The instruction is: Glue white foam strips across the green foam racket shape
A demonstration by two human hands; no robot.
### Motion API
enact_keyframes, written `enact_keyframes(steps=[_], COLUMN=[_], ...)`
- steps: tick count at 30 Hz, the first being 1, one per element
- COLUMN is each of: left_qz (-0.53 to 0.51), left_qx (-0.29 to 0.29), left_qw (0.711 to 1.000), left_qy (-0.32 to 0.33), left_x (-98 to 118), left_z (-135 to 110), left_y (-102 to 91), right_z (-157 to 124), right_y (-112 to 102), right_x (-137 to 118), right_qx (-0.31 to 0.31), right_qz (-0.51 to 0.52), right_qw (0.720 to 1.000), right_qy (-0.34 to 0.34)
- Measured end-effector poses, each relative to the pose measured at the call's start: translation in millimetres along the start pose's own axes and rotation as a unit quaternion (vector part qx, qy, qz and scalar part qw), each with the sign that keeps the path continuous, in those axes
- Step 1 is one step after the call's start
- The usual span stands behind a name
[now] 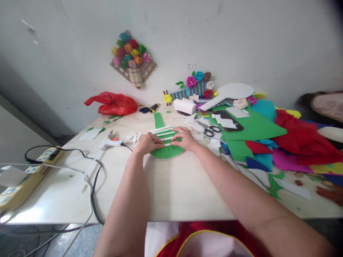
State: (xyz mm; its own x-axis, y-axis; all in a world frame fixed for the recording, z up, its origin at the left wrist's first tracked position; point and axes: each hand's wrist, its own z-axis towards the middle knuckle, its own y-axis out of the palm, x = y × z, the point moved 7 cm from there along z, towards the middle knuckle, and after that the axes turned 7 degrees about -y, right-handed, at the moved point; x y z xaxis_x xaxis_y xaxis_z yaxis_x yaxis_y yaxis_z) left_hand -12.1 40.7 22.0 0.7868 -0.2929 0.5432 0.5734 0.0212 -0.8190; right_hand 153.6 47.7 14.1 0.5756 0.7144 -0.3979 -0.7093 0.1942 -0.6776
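Observation:
A green paddle-shaped foam piece (167,152) lies on the table in front of me, with white strips (163,130) laid across it. My left hand (148,142) rests on its left side, fingers bent and pressed down on a white strip. My right hand (184,137) lies on its right side, fingers curled onto the strips. Both hands touch the piece and hold it flat against the table.
A white glue gun (110,143) with black cord lies left, beside a power strip (29,172). Scissors (212,130) sit right of my hands. Coloured foam sheets (281,142) pile up at right. A red bag (114,103) and paper flowers (198,84) stand at the wall.

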Motion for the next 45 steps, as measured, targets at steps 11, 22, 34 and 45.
enact_keyframes(steps=[11, 22, 34, 45], left_qz=[-0.003, 0.002, 0.01, 0.02], left_qx=[-0.022, -0.031, -0.033, -0.031], left_qw=[1.0, 1.0, 0.999, 0.999], left_qy=[0.0, 0.0, -0.002, 0.002], left_x=[2.9, 4.4, 7.2, 9.1], left_z=[-0.5, -1.6, -2.9, -4.2], left_y=[2.2, 4.0, 2.9, 2.3], right_z=[-1.0, -0.3, -0.7, 0.6], right_y=[2.8, 4.9, 5.7, 0.2], right_x=[2.1, 2.7, 2.0, 4.5], right_qx=[0.014, 0.004, -0.008, 0.014], right_qz=[-0.002, 0.001, -0.001, 0.012], right_qw=[1.0, 1.0, 1.0, 1.0], right_qy=[-0.017, -0.009, -0.028, -0.003])
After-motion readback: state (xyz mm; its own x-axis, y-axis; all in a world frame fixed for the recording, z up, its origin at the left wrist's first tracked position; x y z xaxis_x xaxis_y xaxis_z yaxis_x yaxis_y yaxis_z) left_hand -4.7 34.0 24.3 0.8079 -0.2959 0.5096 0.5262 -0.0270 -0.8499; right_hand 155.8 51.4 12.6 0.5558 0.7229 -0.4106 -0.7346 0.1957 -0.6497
